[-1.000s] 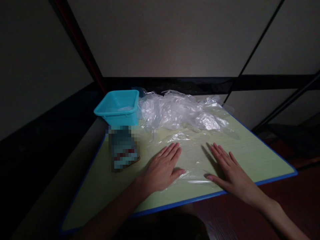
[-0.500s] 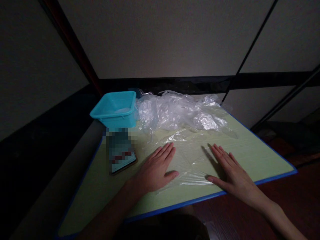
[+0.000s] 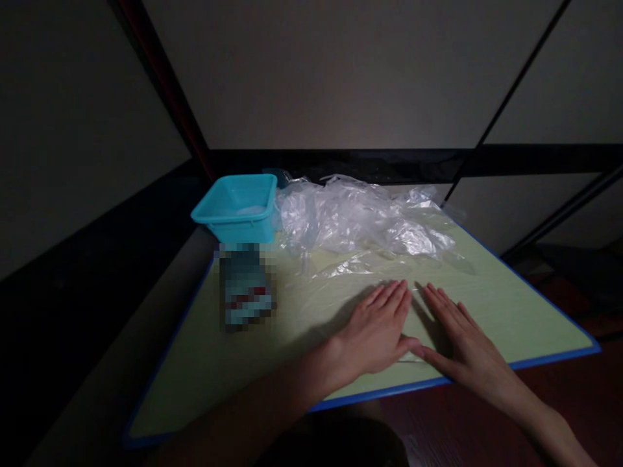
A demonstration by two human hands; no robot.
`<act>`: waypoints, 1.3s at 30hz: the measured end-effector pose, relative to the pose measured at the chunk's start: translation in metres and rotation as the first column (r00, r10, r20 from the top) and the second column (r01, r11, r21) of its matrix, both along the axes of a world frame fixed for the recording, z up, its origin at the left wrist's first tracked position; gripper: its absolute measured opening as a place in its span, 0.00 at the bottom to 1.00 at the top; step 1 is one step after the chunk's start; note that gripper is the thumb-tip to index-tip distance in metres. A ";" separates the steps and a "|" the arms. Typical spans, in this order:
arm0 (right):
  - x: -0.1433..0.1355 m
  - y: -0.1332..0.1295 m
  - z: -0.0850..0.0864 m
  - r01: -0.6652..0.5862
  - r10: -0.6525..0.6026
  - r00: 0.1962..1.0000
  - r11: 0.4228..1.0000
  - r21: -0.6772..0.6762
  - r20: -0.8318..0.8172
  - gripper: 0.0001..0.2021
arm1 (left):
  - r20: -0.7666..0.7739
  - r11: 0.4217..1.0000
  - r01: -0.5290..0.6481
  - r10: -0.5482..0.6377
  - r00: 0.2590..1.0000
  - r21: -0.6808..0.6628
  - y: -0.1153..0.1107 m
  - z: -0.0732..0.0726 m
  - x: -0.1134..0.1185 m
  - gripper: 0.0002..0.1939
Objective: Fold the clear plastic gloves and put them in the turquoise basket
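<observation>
My left hand (image 3: 377, 329) lies palm down with fingers stretched out, over a thin clear plastic bag (image 3: 350, 267) spread on the table. My right hand (image 3: 460, 337) is close beside it, fingers extended and slanting inward, its outer edge low over the tabletop. The two thumbs meet or nearly meet near the front edge. Most of the bag's near part is hidden under my hands. Behind them sits a crumpled heap of clear plastic bags (image 3: 360, 217).
A turquoise plastic basket (image 3: 239, 224) stands at the back left, with something whitish inside. In front of it lies a phone (image 3: 247, 285), its screen blurred out. The pale green table (image 3: 195, 383) has a blue edge; cabinet panels (image 3: 341, 78) rise behind it.
My left hand has slid right across the plastic to beside my right hand, which has hardly moved. The view has shifted slightly.
</observation>
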State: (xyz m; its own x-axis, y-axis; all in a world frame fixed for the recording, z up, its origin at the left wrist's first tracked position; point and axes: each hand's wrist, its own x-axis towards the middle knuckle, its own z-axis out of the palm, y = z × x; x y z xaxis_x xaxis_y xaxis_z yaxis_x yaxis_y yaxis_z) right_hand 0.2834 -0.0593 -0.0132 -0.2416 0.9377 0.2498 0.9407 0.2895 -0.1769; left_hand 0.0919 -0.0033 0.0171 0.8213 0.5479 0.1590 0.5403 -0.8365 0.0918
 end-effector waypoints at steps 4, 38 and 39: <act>0.001 0.000 0.000 0.000 0.000 1.000 1.000 -0.014 -0.002 0.40 | -0.012 0.998 -0.015 0.014 1.000 -0.065 0.002 -0.010 -0.010 0.33; -0.005 0.046 0.006 -0.189 0.193 0.969 0.981 -0.038 0.151 0.30 | -0.108 0.975 0.003 -0.027 0.994 -0.221 -0.006 0.001 -0.095 0.39; -0.005 0.047 0.004 -0.189 0.192 0.966 0.981 -0.030 0.172 0.30 | -0.101 0.973 0.010 -0.034 0.994 -0.228 -0.006 0.001 -0.095 0.39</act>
State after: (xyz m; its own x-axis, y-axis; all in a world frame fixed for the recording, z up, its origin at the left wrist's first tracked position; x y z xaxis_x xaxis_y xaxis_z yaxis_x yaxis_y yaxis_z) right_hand 0.2782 -0.0124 -0.0093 -0.4545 0.8732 0.1760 0.8851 0.4650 -0.0212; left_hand -0.0036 -0.0097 0.0177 0.8391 0.5412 -0.0545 0.5384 -0.8120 0.2252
